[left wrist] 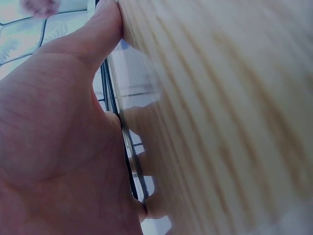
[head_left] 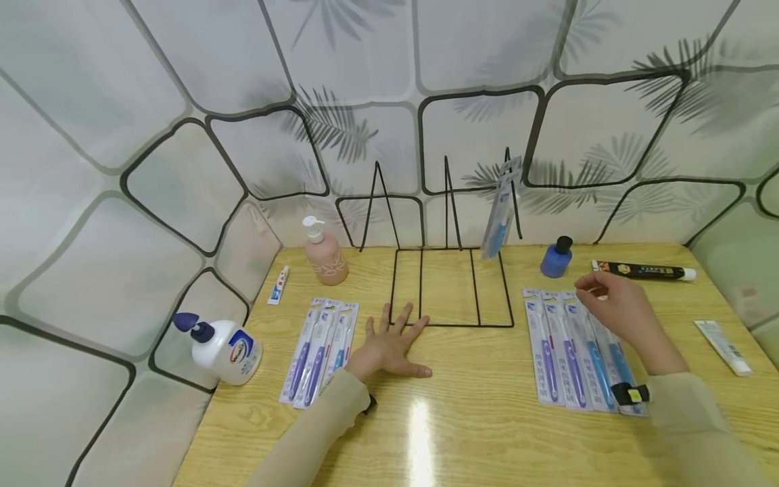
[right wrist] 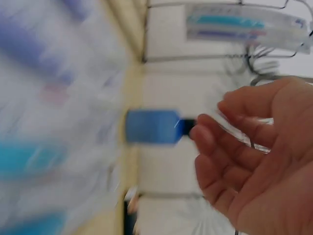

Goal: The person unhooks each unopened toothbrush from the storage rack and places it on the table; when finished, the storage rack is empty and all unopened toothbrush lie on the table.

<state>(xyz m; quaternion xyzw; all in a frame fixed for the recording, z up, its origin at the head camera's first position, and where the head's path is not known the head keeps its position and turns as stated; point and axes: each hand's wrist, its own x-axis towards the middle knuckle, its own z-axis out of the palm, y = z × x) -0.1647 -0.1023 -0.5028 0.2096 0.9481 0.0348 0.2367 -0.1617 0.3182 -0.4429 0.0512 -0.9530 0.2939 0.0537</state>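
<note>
On the table, left hand (head_left: 389,348) lies flat, fingers apart — right hand (head_left: 617,308) pinches a toothbrush pack (head_left: 599,352) (print unreadable)

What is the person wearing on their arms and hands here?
Both hands are bare: no gloves and no rings that can be made out on the left hand or the right hand. Both arms are covered to the wrist by long, plain beige sleeves, the left sleeve and the right sleeve. A small black device sits at each wrist, clearest on the right wrist.
</note>
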